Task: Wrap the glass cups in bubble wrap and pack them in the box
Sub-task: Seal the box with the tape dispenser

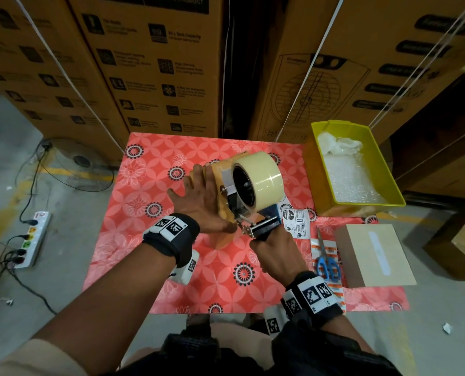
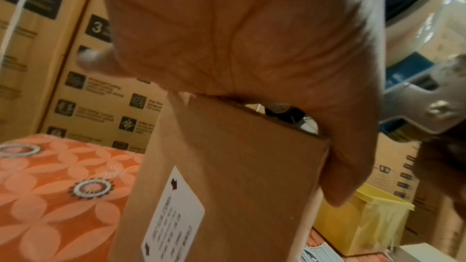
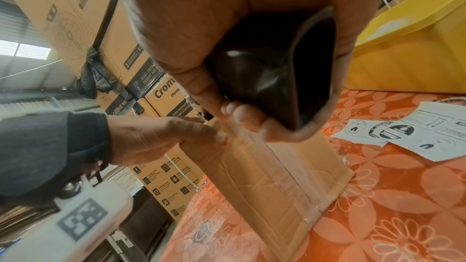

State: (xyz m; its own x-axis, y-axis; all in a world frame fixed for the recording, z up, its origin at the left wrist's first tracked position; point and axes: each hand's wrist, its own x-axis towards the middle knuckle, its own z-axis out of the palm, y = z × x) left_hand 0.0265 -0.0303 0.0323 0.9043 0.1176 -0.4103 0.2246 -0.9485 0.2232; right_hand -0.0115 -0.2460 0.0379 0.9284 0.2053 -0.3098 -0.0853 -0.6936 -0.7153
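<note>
Looking down from the head view, we have the cardboard box (image 1: pixel 220 194) standing on end on the patterned cloth (image 1: pixel 144 213), directly ahead of both wrists. Our left hand (image 1: pixel 199 196) lies flat against the box's left face, fingers straight and spread, steadying it without curling round. Our right hand (image 1: pixel 273 253) is wrapped tight on the black handle of the tape dispenser (image 1: pixel 253 183), whose roll sits up against the box's right side. The yellow bin (image 1: pixel 388 169) with bubble wrap lies out beyond the right hand, and the scissors (image 1: pixel 327 261) and a second, closed box (image 1: pixel 372 253) lie just to the right of that wrist.

From the left wrist, our palm and thumb (image 2: pixel 335 166) press the box's upper edge, where a small gap shows between the flaps; a white label (image 2: pixel 174 218) sits on the face below.

From the right wrist, our fingers (image 3: pixel 242 115) close round the dark handle just above the box, and clear tape runs down its near face along the seam. The left hand's fingertips (image 3: pixel 219 136) touch that same top corner. Printed stickers (image 3: pixel 403 132) lie on the cloth to the right.

We judge that the cups are already inside, though no glass shows. The box's long axis is upright, so the tape must travel along it; the dispenser hand is the nearer to the seam, while the left only braces.
</note>
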